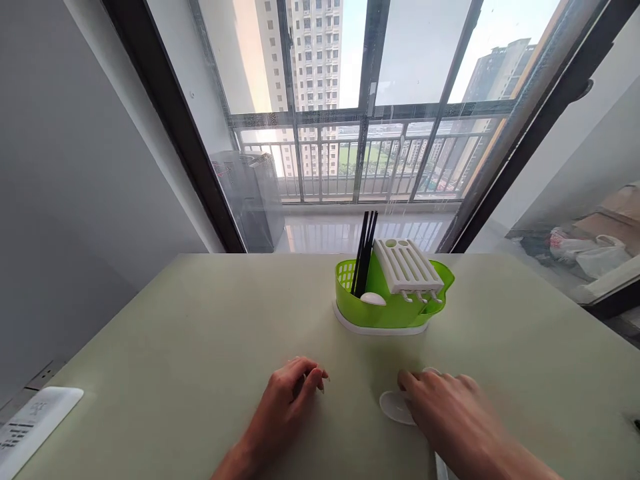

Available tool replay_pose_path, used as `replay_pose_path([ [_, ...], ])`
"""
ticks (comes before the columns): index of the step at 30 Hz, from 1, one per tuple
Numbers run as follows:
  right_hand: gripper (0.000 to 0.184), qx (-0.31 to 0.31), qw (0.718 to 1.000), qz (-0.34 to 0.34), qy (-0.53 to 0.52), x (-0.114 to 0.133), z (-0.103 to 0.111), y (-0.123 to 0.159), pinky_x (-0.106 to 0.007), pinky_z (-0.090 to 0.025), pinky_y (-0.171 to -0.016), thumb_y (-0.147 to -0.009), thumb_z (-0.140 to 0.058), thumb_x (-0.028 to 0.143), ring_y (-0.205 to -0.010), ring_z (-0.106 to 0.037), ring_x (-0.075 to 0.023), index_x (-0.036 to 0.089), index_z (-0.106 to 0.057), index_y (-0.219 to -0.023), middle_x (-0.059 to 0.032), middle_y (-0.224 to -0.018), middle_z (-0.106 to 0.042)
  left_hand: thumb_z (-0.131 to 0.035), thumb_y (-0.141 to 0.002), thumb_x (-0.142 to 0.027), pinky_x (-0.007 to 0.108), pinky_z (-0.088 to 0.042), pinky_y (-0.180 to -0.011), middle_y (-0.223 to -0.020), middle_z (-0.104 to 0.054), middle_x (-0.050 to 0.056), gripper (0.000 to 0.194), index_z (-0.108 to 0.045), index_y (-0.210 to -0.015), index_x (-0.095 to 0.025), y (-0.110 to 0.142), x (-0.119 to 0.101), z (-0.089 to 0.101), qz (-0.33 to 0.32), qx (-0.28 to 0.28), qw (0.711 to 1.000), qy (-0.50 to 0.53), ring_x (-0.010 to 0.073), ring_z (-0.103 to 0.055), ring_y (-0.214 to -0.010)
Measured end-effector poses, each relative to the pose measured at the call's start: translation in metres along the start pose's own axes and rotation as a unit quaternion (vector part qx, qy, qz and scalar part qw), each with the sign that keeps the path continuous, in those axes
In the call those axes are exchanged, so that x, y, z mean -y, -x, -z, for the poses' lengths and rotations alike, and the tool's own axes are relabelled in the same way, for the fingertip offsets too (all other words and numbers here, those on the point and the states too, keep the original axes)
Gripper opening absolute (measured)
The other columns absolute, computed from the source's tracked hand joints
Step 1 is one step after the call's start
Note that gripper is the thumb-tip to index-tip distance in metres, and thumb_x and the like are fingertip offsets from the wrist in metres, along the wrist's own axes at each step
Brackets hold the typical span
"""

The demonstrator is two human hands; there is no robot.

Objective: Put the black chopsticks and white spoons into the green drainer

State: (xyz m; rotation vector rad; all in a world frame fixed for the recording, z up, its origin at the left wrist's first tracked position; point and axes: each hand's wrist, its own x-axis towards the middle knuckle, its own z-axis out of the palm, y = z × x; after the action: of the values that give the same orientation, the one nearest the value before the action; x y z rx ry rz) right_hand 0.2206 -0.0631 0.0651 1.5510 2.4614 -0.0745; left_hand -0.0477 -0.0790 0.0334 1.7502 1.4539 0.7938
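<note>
My left hand (293,393) rests on the pale green table (200,333) with its fingers curled loosely under, nothing visible in it. My right hand (445,407) lies over a white spoon (395,407), fingertips on the bowl, and is slightly blurred by motion. Whether it grips the spoon I cannot tell. Beyond both hands stands a green cutlery holder (393,300) on a white base. It carries black chopsticks (364,253) standing upright, a white slotted lid (407,267) tilted on top, and another white spoon (373,299).
A white device with printed text (33,423) lies at the table's near left edge. Behind the table is a large glass door to a balcony (350,173). Bags and boxes (590,247) sit on the floor at the right.
</note>
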Motion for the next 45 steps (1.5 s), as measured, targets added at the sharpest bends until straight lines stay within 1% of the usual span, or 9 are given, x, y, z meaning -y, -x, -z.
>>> replay_pose_path([
  [10,0.034,0.017,0.999,0.028,-0.039,0.013,-0.003,-0.001,-0.03,-0.02,-0.054,-0.081,-0.051,-0.006,-0.074,-0.075,-0.028,0.022,-0.071,-0.082,-0.0064,-0.079,-0.076,-0.042,-0.105,-0.046,0.026,-0.046,-0.074,-0.085,-0.072,0.003,0.042,-0.068,-0.085,-0.021,0.0,0.004,-0.002,-0.016,-0.014,1.0,-0.007,0.0167,-0.063,-0.078],
  [15,0.025,0.027,0.995,0.05,-0.088,0.019,0.006,0.0,-0.03,-0.023,-0.055,-0.096,-0.052,0.012,-0.079,-0.075,-0.0255,0.023,-0.071,-0.082,-0.0059,-0.089,-0.076,-0.042,-0.105,-0.046,0.026,-0.047,-0.074,-0.085,-0.072,0.003,0.042,-0.068,-0.084,-0.021,-0.001,0.003,-0.001,-0.023,-0.011,1.0,-0.006,0.0171,-0.064,-0.079],
  [21,0.026,0.099,0.982,0.051,-0.152,0.026,0.024,0.007,-0.031,-0.026,-0.061,-0.101,-0.053,0.037,-0.091,-0.074,-0.0307,0.022,-0.073,-0.095,-0.0078,-0.099,-0.076,-0.042,-0.105,-0.045,0.026,-0.047,-0.075,-0.086,-0.072,0.003,0.041,-0.067,-0.083,-0.021,0.0,-0.001,0.0,-0.023,-0.006,1.0,-0.014,0.017,-0.064,-0.081],
  [27,0.014,0.122,0.98,0.057,-0.144,0.032,0.027,0.004,-0.029,-0.02,-0.059,-0.083,-0.075,0.025,-0.091,-0.074,-0.0304,0.021,-0.072,-0.096,-0.0074,-0.104,-0.075,-0.042,-0.104,-0.048,0.026,-0.048,-0.074,-0.086,-0.073,0.004,0.044,-0.069,-0.082,-0.021,0.001,-0.002,-0.001,-0.022,-0.019,0.999,-0.014,0.0176,-0.064,-0.08],
  [31,0.005,0.107,0.982,0.079,-0.137,0.037,0.02,-0.001,-0.03,-0.015,-0.056,-0.087,-0.069,0.016,-0.082,-0.075,-0.0256,0.02,-0.069,-0.087,-0.0053,-0.095,-0.075,-0.043,-0.104,-0.047,0.026,-0.048,-0.074,-0.086,-0.073,0.004,0.043,-0.069,-0.082,-0.021,0.0,-0.001,-0.001,-0.022,-0.018,1.0,-0.013,0.0174,-0.064,-0.08],
  [35,0.011,0.052,0.988,0.113,-0.093,0.035,0.01,-0.005,-0.029,-0.018,-0.055,-0.09,-0.066,0.013,-0.075,-0.075,-0.0233,0.022,-0.068,-0.084,-0.0029,-0.084,-0.075,-0.043,-0.104,-0.046,0.026,-0.048,-0.075,-0.087,-0.073,0.003,0.042,-0.067,-0.08,-0.021,0.0,-0.001,-0.001,-0.024,-0.014,1.0,-0.009,0.0172,-0.064,-0.081],
  [38,0.009,-0.029,0.989,0.126,-0.072,0.019,0.014,-0.008,-0.027,-0.025,-0.053,-0.09,-0.069,0.019,-0.068,-0.073,-0.0206,0.025,-0.067,-0.083,0.0005,-0.08,-0.074,-0.042,-0.104,-0.046,0.027,-0.047,-0.076,-0.086,-0.072,0.004,0.042,-0.067,-0.082,-0.021,0.0,0.0,-0.001,-0.023,-0.009,1.0,-0.013,0.0175,-0.063,-0.081],
  [41,0.012,-0.165,0.977,0.103,-0.085,-0.006,0.039,-0.006,-0.026,-0.033,-0.052,-0.097,-0.062,0.033,-0.062,-0.071,-0.0173,0.029,-0.068,-0.088,0.0026,-0.083,-0.074,-0.042,-0.104,-0.046,0.027,-0.046,-0.076,-0.085,-0.071,0.003,0.042,-0.067,-0.083,-0.021,0.001,0.001,-0.001,-0.021,-0.008,1.0,-0.019,0.0171,-0.062,-0.079],
  [45,0.036,-0.396,0.901,0.092,-0.152,-0.034,0.093,0.007,-0.027,-0.044,-0.05,-0.103,-0.04,0.057,-0.053,-0.066,-0.014,0.038,-0.069,-0.114,0.0021,-0.096,-0.077,-0.043,-0.105,-0.045,0.027,-0.045,-0.078,-0.087,-0.071,0.002,0.041,-0.066,-0.082,-0.021,0.001,0.001,-0.002,-0.021,-0.005,1.0,-0.015,0.0164,-0.063,-0.08],
])
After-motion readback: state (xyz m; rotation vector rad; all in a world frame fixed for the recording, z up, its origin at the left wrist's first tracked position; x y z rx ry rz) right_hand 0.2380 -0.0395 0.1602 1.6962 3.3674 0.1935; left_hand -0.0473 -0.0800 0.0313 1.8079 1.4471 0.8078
